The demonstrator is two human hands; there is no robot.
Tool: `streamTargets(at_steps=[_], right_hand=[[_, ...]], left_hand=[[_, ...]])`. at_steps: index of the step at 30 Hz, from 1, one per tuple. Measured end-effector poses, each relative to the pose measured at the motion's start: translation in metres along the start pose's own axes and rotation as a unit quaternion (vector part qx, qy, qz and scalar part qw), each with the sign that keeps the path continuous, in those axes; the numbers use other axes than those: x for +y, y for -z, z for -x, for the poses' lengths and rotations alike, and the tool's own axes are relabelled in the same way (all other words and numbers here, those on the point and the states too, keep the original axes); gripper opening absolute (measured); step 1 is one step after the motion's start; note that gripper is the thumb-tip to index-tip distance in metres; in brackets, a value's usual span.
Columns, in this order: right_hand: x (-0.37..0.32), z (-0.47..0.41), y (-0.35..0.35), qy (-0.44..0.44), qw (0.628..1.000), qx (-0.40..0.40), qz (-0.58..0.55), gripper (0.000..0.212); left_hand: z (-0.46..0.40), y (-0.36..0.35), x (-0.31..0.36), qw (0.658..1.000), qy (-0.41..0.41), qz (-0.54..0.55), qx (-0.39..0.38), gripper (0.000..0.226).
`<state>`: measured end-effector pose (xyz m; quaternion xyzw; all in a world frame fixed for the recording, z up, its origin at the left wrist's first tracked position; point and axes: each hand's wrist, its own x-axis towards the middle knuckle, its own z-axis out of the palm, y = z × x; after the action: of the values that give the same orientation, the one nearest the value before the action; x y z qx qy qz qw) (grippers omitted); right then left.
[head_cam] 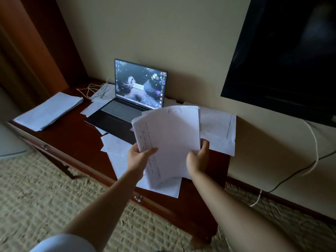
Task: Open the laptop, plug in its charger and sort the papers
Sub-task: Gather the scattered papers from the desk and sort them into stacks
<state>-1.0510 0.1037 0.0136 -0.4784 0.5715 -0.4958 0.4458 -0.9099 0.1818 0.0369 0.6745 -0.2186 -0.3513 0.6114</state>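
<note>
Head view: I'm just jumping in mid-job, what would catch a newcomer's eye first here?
The lit laptop stands open at the back of the dark wooden table, against the wall. In front of it, the left hand and right hand grip a sheaf of papers lifted above loose sheets scattered on the table. A neat stack of paper lies at the table's left end.
</note>
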Motion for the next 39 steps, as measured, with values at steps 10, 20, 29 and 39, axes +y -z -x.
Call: streamTargets(at_steps=[10,20,29,39], right_hand=[[-0.012,-0.013,-0.020,-0.039,0.998,0.048,0.004,0.043],[0.004,-0.042,-0.010,-0.095,0.984,-0.042,0.147,0.032],[0.079,-0.084,0.042,-0.264,0.913,-0.143,0.277,0.030],[0.073,-0.061,0.034,-0.190,0.928,-0.245,0.208,0.007]], left_hand=[[-0.024,-0.013,0.003,0.999,-0.005,-0.016,-0.035,0.030],[-0.060,-0.029,-0.026,0.994,0.052,-0.082,-0.043,0.041],[-0.038,-0.050,-0.087,0.958,0.234,-0.158,-0.053,0.027],[0.002,-0.035,-0.103,0.952,0.275,-0.080,0.106,0.023]])
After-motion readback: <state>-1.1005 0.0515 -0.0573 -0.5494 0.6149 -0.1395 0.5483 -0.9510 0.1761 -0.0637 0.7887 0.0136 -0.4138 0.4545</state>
